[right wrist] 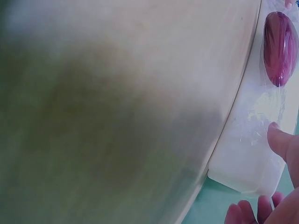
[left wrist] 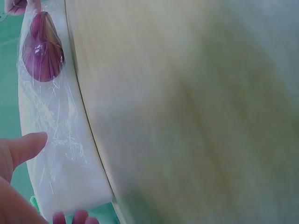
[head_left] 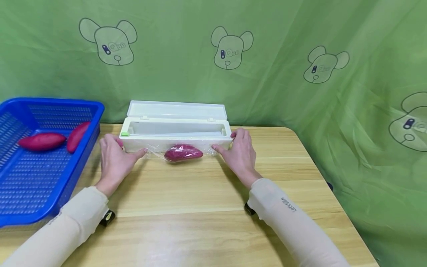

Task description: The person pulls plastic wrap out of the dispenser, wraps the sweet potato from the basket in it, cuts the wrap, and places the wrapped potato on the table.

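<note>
A long white cling film dispenser [head_left: 138, 144] lies at the back of the table, its lid [head_left: 176, 110] tipped back. A purple sweet potato [head_left: 183, 152] under clear, wrinkled cling film [left wrist: 56, 119] sits against its front. My left hand [head_left: 116, 157] grips the left end of the dispenser, thumb over the film on the front and fingers round the end. At the opposite end my right hand [head_left: 241, 154] holds on likewise, its thumb [right wrist: 279, 140] on the front face beside the sweet potato.
A blue plastic basket [head_left: 77, 163] stands at the left with two sweet potatoes, one lying across [head_left: 42, 141] and one leaning at the wall [head_left: 78, 136]. A green printed curtain [head_left: 180, 55] hangs behind the wooden table [head_left: 186, 200] and along its right side.
</note>
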Demonstrator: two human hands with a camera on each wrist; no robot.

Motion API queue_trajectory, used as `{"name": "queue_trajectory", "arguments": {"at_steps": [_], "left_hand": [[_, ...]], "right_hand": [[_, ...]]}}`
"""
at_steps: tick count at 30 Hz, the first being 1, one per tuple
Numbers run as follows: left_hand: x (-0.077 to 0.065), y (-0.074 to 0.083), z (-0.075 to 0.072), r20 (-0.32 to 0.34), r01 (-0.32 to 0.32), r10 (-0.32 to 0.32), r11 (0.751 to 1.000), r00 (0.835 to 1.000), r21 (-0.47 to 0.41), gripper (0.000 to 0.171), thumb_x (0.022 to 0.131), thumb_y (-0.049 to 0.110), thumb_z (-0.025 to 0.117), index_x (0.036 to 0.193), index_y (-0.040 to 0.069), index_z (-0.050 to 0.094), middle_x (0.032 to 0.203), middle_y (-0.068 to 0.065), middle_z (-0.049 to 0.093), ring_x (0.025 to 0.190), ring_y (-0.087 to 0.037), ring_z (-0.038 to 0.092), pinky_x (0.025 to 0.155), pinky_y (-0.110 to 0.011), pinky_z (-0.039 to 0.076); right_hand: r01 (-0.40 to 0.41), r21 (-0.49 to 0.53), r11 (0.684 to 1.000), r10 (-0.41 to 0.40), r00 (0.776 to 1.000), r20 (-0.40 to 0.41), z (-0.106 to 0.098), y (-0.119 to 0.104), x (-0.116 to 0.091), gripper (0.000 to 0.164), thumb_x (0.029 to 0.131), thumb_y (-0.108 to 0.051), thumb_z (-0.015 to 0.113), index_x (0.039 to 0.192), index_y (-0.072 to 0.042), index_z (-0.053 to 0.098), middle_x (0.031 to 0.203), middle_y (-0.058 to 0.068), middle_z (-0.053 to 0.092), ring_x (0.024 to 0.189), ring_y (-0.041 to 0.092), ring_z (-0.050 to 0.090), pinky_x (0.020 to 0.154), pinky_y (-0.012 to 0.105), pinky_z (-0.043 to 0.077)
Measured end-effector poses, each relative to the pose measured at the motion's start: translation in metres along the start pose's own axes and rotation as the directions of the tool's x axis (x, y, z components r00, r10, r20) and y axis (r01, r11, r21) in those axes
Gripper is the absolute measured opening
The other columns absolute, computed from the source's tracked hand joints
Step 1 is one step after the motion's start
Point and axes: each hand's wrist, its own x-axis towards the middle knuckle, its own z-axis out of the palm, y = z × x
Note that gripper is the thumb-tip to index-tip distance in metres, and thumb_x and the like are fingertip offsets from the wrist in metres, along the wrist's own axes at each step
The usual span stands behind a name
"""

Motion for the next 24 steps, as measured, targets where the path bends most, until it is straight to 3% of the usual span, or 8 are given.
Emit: {"name": "queue_trajectory", "arguments": {"at_steps": [4,7,11,16,19,24], "left_hand": [[0.0,0.002,-0.001,-0.024,-0.019,0.018,0.999,1.0,-0.04,0.09,0.079,0.027,0.097,0.141,-0.006,0.04,0.141,-0.028,0.036,0.129,-0.044,0.043,0.11,-0.056,0.048],[0.001,0.0,-0.003,0.014,-0.038,0.039,0.996,0.999,-0.078,0.094,0.081,0.022,0.095,0.152,-0.002,0.037,0.149,-0.028,0.036,0.136,-0.045,0.045,0.118,-0.059,0.044],[0.004,-0.005,-0.005,0.076,-0.071,0.079,0.992,0.994,-0.108,0.091,0.084,0.018,0.093,0.156,0.002,0.04,0.15,-0.028,0.041,0.131,-0.047,0.054,0.111,-0.057,0.049],[0.008,-0.008,-0.009,0.098,-0.091,0.101,0.99,0.99,-0.109,0.09,0.083,0.017,0.094,0.156,0.0,0.043,0.147,-0.03,0.045,0.123,-0.046,0.06,0.099,-0.045,0.054],[0.011,-0.009,-0.01,0.086,-0.088,0.098,0.99,0.992,-0.109,0.088,0.082,0.018,0.095,0.152,-0.001,0.046,0.142,-0.03,0.048,0.118,-0.043,0.06,0.093,-0.036,0.049],[0.015,-0.012,-0.009,0.067,-0.111,0.118,0.989,0.991,-0.095,0.084,0.08,0.02,0.097,0.149,0.002,0.051,0.123,-0.025,0.052,0.103,-0.036,0.057,0.082,-0.032,0.042]], "right_hand": [[0.003,0.002,1.0,-0.003,1.0,0.003,0.0,0.001,0.0,0.074,0.085,-0.054,0.089,0.125,-0.008,0.048,0.116,0.009,0.05,0.098,0.026,0.051,0.073,0.04,0.054],[0.004,0.003,1.0,-0.004,1.0,0.003,-0.001,0.001,0.0,0.074,0.085,-0.054,0.089,0.125,-0.008,0.048,0.116,0.01,0.05,0.099,0.027,0.051,0.074,0.041,0.053],[0.008,0.001,1.0,-0.008,1.0,0.006,-0.001,0.001,-0.001,0.073,0.085,-0.054,0.089,0.124,-0.008,0.048,0.117,0.01,0.05,0.099,0.027,0.05,0.074,0.041,0.053],[0.014,-0.001,1.0,-0.014,1.0,0.009,-0.001,0.002,-0.001,0.074,0.084,-0.054,0.09,0.124,-0.009,0.048,0.118,0.01,0.05,0.1,0.027,0.049,0.076,0.041,0.053],[0.015,-0.006,1.0,-0.015,1.0,0.013,-0.002,0.003,-0.001,0.075,0.082,-0.054,0.092,0.124,-0.008,0.049,0.119,0.011,0.049,0.101,0.028,0.048,0.077,0.041,0.053],[0.014,0.004,1.0,-0.015,1.0,0.02,-0.002,0.002,0.001,0.08,0.08,-0.053,0.094,0.128,-0.006,0.05,0.121,0.012,0.05,0.103,0.029,0.049,0.08,0.042,0.053]]}}
